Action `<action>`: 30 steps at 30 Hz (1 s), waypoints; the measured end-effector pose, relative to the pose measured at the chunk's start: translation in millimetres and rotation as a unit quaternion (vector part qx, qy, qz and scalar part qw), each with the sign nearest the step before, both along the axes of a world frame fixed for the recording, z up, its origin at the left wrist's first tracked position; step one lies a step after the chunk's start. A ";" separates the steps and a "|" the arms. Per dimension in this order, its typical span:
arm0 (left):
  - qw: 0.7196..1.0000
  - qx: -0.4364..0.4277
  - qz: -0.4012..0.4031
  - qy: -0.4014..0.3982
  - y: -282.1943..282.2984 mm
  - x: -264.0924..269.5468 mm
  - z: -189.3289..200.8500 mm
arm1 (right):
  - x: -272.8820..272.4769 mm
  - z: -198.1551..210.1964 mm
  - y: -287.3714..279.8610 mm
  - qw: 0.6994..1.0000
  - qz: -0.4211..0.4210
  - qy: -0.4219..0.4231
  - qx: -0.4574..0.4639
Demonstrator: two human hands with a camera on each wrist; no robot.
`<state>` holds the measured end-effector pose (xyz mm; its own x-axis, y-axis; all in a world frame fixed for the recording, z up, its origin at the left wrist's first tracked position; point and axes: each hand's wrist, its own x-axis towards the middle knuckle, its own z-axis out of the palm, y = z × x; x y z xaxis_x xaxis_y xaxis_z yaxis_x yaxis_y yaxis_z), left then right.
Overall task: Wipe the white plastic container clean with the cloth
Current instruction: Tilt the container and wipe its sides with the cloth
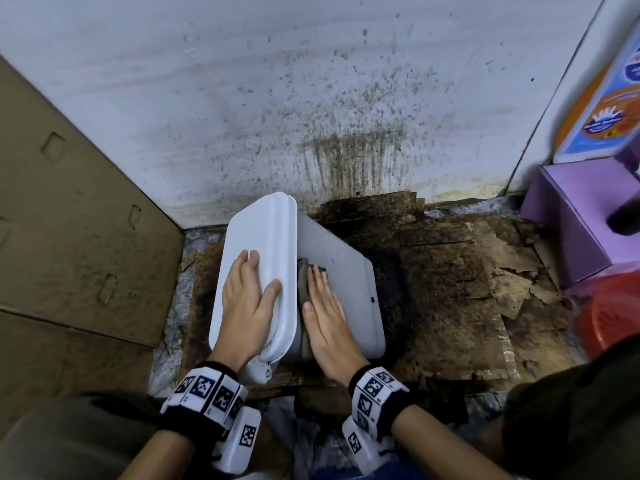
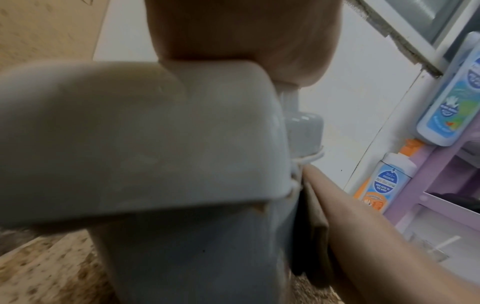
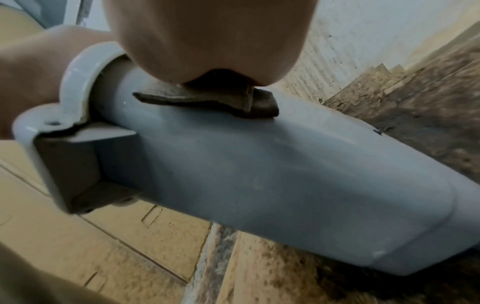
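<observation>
Around the work: tan cardboard point(image 1: 69, 209) leaning at left, punched with small slots; white wall point(image 1: 277, 98) behind, speckled and streaked with dark grime; torn, stained cardboard scraps point(image 1: 467, 271) layered over the floor at right; lilac rack point(image 1: 571, 220) in the right corner with a blue-labelled bottle point(image 1: 609, 98) above it and something red point(image 1: 613, 313) below, too cropped to name. Nothing between the hands and the work. On its side on the stained scraps, against the wall's foot: the container point(image 1: 349, 282), white plastic, smooth, faintly glossy, boxy with rounded corners, lid point(image 1: 263, 237) facing left and rimmed with a raised lip, a small dark dot near its right edge. Left hand point(image 1: 247, 306) laid flat on the lid, fingers straight and together, thumb spread toward the lip, gripping nothing. Right hand point(image 1: 327, 313) flat on the upturned side wall just beside the lid's rim, fingers straight, pressing down the cloth point(image 1: 304, 282), a drab brownish, coarse, folded rag peeking out past fingertips and thumb side; in the right wrist view, cloth point(image 3: 207, 100) sandwiched between palm and plastic, corners sticking out. Black bands with checkered marker blocks on both wrists
</observation>
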<state>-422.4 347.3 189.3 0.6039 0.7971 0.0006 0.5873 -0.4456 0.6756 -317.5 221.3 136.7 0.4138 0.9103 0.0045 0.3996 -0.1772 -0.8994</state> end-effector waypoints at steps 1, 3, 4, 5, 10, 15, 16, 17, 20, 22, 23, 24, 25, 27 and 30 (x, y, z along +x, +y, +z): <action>1.000 0.001 0.000 0.000 0.0 -0.8 -0.3 | 2.3 -1.1 6.2 1.000 -0.001 0.007 0.004; 1.000 0.000 -0.001 0.002 0.0 -2.8 -0.8 | 9.4 -3.4 20.9 0.999 0.003 0.033 0.018; 1.000 -0.003 -0.001 0.001 -0.2 -3.5 -0.7 | 14.4 -4.5 28.1 0.999 0.006 0.043 0.022; 1.000 -0.007 0.000 0.001 0.3 -4.6 -0.7 | 20.0 -5.7 35.7 0.999 0.011 0.049 0.020; 1.000 -0.011 -0.002 -0.008 5.3 -11.5 0.7 | 48.3 -6.2 66.3 0.996 0.077 0.031 -0.028; 1.000 -0.022 -0.016 -0.015 6.9 -14.4 -0.3 | 71.2 -19.7 78.2 0.996 0.073 0.040 -0.038; 0.999 -0.024 -0.015 -0.020 7.0 -15.2 -0.9 | 75.7 -25.9 76.9 0.996 0.066 0.045 -0.045; 0.999 -0.026 -0.013 -0.025 7.4 -16.4 -2.0 | 80.4 -33.3 74.7 0.995 0.056 0.052 -0.058; 0.999 -0.029 -0.009 -0.038 10.7 -19.5 -4.9 | 97.0 -62.2 64.6 0.990 0.022 0.064 -0.122; 0.998 -0.033 -0.008 -0.050 11.7 -21.0 -4.9 | 110.1 -77.4 54.1 0.979 0.002 0.089 -0.181; 0.998 -0.037 -0.006 -0.057 12.6 -21.3 -5.2 | 116.2 -83.5 49.9 0.973 -0.005 0.107 -0.206; 0.997 -0.040 -0.006 -0.062 12.9 -21.4 -4.9 | 121.0 -86.9 46.3 0.967 -0.006 0.118 -0.224; 0.997 -0.043 -0.007 -0.063 13.4 -21.6 -4.8 | 123.6 -89.0 44.3 0.963 -0.004 0.126 -0.236; 0.997 -0.046 -0.009 -0.062 14.0 -22.0 -4.1 | 124.6 -89.8 43.9 0.961 -0.011 0.138 -0.238; 0.997 -0.048 -0.009 -0.065 14.6 -22.2 -4.0 | 122.1 -89.7 47.2 0.962 -0.033 0.148 -0.229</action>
<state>-444.6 361.9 185.3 0.6182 0.7860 0.0035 0.4847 -0.3847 0.7855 -195.4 268.4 46.9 0.3925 0.7603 -0.5176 0.1118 -0.5980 -0.7937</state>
